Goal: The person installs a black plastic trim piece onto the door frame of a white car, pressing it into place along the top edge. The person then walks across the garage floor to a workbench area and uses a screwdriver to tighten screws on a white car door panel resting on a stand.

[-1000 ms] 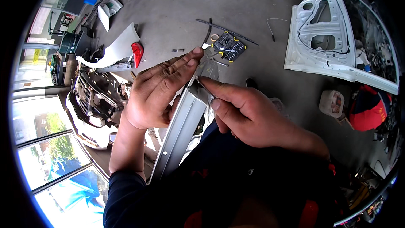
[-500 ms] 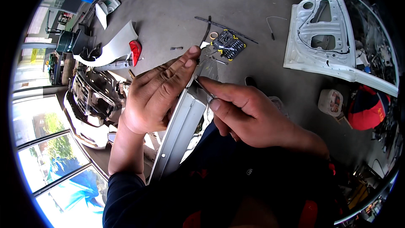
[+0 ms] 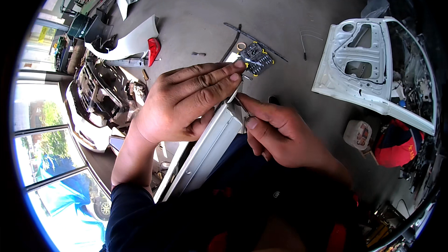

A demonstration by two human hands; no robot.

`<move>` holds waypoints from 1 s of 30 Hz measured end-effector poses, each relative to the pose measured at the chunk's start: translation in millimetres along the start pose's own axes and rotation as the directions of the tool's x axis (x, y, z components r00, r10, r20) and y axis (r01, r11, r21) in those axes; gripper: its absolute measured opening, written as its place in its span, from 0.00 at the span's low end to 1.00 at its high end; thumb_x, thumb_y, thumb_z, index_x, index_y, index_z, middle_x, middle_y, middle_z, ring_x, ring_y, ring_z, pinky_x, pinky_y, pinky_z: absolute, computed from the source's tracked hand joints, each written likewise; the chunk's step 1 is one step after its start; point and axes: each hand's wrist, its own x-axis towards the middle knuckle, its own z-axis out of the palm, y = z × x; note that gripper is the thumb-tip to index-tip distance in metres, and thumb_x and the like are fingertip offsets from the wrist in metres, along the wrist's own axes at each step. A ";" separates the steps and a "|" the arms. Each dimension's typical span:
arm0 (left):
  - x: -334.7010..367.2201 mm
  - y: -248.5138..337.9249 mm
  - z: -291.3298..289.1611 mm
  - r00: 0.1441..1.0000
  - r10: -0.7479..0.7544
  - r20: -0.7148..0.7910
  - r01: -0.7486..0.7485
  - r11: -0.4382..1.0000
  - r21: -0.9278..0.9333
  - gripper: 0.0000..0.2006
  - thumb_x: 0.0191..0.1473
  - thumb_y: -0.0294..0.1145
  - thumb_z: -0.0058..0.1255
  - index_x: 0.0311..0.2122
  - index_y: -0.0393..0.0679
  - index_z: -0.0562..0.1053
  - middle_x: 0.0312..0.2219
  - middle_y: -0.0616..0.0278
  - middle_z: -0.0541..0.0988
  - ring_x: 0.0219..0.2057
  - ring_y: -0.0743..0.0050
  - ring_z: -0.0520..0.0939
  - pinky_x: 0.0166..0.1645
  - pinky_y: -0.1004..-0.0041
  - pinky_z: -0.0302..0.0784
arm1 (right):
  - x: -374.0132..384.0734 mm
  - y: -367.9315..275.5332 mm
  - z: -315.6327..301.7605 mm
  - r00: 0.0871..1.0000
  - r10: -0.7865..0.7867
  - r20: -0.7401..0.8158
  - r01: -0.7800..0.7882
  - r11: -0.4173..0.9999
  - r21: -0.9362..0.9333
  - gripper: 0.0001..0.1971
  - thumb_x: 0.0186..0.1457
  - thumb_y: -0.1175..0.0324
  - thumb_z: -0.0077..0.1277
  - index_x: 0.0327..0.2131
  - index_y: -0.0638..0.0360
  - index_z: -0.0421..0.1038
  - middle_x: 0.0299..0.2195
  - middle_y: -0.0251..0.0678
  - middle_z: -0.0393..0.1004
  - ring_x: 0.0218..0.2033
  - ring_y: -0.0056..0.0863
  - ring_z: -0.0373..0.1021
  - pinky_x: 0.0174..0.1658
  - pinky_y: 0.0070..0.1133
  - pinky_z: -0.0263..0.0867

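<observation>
A white car door or similar body panel (image 3: 203,151) stands edge-on in front of me, its long folded edge running up from the lower left. My left hand (image 3: 189,98) rests against the far end of that edge, fingers stretched out and close together, thumb bent beneath them. Between thumb and forefinger, my right hand (image 3: 280,133) pinches a thin metal tool (image 3: 244,111). The tool's upper end reaches the panel's end corner beside my left fingertips; its tip is too small to make out.
Beyond my hands, an open black-and-yellow tool set (image 3: 259,59), a tape roll (image 3: 241,45) and black strips (image 3: 256,42) lie on the floor. A white door shell (image 3: 326,72) is at right, near a white bucket (image 3: 358,134). Left are a fender (image 3: 126,44), a red tail light (image 3: 153,50) and a dismantled car (image 3: 95,107).
My view has shifted, so both hands and the panel edge sit further right in it. The left fingers still lie against the panel, and the right hand keeps its pinch on the tool.
</observation>
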 end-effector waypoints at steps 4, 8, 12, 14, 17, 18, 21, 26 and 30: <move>-0.6 3.2 1.1 1.000 0.008 -0.016 -0.008 1.000 0.006 0.21 0.47 0.21 0.56 0.50 0.31 0.78 0.47 0.44 0.83 0.47 0.47 0.86 0.49 0.61 0.85 | -6.4 -1.3 0.7 1.000 0.015 0.003 -0.015 0.998 -0.064 0.25 0.72 0.68 0.39 0.70 0.61 0.55 0.23 0.29 0.69 0.24 0.15 0.66 0.30 0.17 0.66; 0.8 6.5 9.1 0.995 0.065 -0.072 -0.064 0.998 0.015 0.17 0.50 0.22 0.53 0.47 0.33 0.80 0.46 0.46 0.83 0.46 0.54 0.87 0.48 0.64 0.86 | -14.3 -4.8 -3.3 0.991 0.128 -0.047 -0.131 0.988 -0.084 0.25 0.72 0.68 0.39 0.70 0.57 0.56 0.25 0.29 0.70 0.25 0.14 0.66 0.30 0.16 0.65; -1.7 10.4 18.0 0.994 0.033 -0.106 -0.038 0.998 -0.044 0.15 0.53 0.24 0.51 0.46 0.33 0.80 0.45 0.48 0.84 0.46 0.54 0.87 0.49 0.64 0.86 | -22.8 -5.5 -19.5 0.993 0.116 -0.006 -0.116 0.981 -0.156 0.27 0.69 0.70 0.43 0.69 0.62 0.54 0.30 0.32 0.71 0.26 0.15 0.66 0.32 0.16 0.66; -0.9 11.8 18.6 0.996 0.023 -0.083 -0.027 0.998 -0.052 0.15 0.53 0.23 0.49 0.45 0.34 0.80 0.46 0.49 0.84 0.46 0.55 0.87 0.49 0.64 0.86 | -35.0 -13.8 -34.4 0.992 0.115 0.043 -0.103 0.971 -0.217 0.29 0.67 0.72 0.45 0.70 0.64 0.53 0.34 0.34 0.72 0.28 0.16 0.67 0.34 0.17 0.67; -5.0 8.1 22.9 0.994 0.004 -0.113 -0.014 0.996 -0.089 0.19 0.49 0.23 0.50 0.48 0.35 0.78 0.47 0.50 0.83 0.46 0.53 0.86 0.49 0.63 0.86 | -56.1 -49.7 -49.9 0.975 -0.204 -0.083 0.151 0.893 -0.425 0.34 0.55 0.79 0.48 0.67 0.69 0.54 0.47 0.41 0.67 0.36 0.20 0.68 0.39 0.18 0.68; -5.8 7.0 24.3 0.992 0.005 -0.126 -0.017 0.996 -0.093 0.19 0.49 0.23 0.50 0.48 0.35 0.78 0.47 0.50 0.83 0.46 0.53 0.86 0.49 0.63 0.86 | -62.3 -64.4 -53.0 0.952 -0.287 -0.110 0.213 0.873 -0.438 0.36 0.51 0.81 0.48 0.66 0.69 0.55 0.50 0.43 0.65 0.38 0.21 0.68 0.40 0.18 0.67; -7.0 2.3 23.8 0.994 -0.065 -0.085 0.049 0.983 -0.176 0.32 0.38 0.23 0.53 0.55 0.36 0.72 0.50 0.53 0.82 0.46 0.51 0.86 0.50 0.61 0.85 | -53.6 -110.5 -57.2 0.829 -0.536 0.160 0.476 0.528 -0.703 0.26 0.55 0.78 0.55 0.59 0.68 0.68 0.39 0.44 0.72 0.32 0.24 0.70 0.36 0.21 0.67; -6.3 -0.7 25.8 0.984 -0.180 0.009 0.174 0.936 -0.305 0.33 0.34 0.21 0.53 0.55 0.38 0.73 0.52 0.54 0.80 0.49 0.50 0.83 0.53 0.58 0.82 | -33.4 -164.7 -36.6 0.990 -0.094 0.101 0.129 0.381 -0.916 0.26 0.50 0.77 0.59 0.56 0.68 0.70 0.31 0.43 0.77 0.30 0.30 0.75 0.35 0.22 0.68; -6.9 -5.8 38.0 0.983 -0.148 -0.105 0.084 0.886 -0.456 0.32 0.34 0.20 0.53 0.53 0.41 0.75 0.49 0.53 0.80 0.50 0.47 0.81 0.55 0.57 0.78 | -11.6 -191.3 -18.9 0.994 0.045 0.097 0.085 0.215 -0.973 0.15 0.44 0.77 0.61 0.39 0.67 0.76 0.29 0.42 0.78 0.28 0.33 0.76 0.34 0.25 0.69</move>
